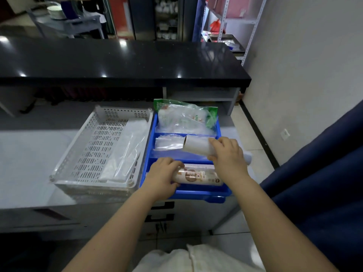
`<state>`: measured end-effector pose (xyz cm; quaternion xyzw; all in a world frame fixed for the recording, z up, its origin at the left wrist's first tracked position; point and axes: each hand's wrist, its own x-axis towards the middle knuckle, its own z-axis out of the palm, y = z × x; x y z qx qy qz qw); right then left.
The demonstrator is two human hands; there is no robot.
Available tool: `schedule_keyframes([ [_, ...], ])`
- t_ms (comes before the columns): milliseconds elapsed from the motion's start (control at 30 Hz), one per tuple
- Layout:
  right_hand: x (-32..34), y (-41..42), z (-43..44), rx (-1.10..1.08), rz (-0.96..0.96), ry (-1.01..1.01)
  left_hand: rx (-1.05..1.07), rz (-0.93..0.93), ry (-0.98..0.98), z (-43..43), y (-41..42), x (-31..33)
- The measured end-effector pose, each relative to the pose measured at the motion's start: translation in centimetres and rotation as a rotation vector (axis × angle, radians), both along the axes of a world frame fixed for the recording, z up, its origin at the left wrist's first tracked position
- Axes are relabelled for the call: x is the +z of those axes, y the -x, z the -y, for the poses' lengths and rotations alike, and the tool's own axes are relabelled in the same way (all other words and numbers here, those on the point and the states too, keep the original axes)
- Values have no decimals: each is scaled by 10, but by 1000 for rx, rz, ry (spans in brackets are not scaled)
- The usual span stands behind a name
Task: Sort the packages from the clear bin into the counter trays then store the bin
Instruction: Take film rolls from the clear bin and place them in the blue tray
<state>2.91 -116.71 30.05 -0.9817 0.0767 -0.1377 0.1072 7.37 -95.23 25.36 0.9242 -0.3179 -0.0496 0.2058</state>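
Observation:
A blue divided tray sits on the grey counter, with a white perforated tray to its left. My left hand grips the left end of a brown-and-white printed roll package lying in the blue tray's nearest compartment. Over the middle compartment, my right hand holds a white cylindrical package tilted above clear plastic bags. The far compartment holds a green-edged clear bag. A clear plastic-wrapped package lies in the white tray's right side. The clear bin is not in view.
A black raised countertop runs across behind the trays. A dark blue curtain or fabric hangs at the right, next to a white wall. Metal shelving stands at the back right. Drawer handles show below the counter edge.

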Motion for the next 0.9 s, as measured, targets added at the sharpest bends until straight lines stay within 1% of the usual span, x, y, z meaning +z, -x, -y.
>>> schedule_keyframes([
  [133,-14,7,-11,16,-59,-8,-8,-121,25,-2,0,-9],
  [200,-17,7,-14,25,-75,-7,-2,-130,37,-5,1,-12],
  [333,-19,5,-21,31,-64,14,112,7,113,-26,-1,-10],
  [433,-23,1,-38,74,-110,48,227,104,175,-50,-6,-2],
  [567,-36,-3,-62,191,-158,97,341,151,183,-65,-1,6],
  [700,-48,-2,-72,300,-226,44,377,138,187,-75,15,3],
  [733,-48,-2,-72,307,-208,18,395,136,183,-78,19,3],
  [800,-43,-4,-79,335,-144,-102,434,141,172,-86,25,1],
  [833,-38,-7,-87,370,-108,-166,454,143,168,-92,28,1],
  [900,-29,-15,-113,460,-56,-219,502,136,152,-108,32,2],
])
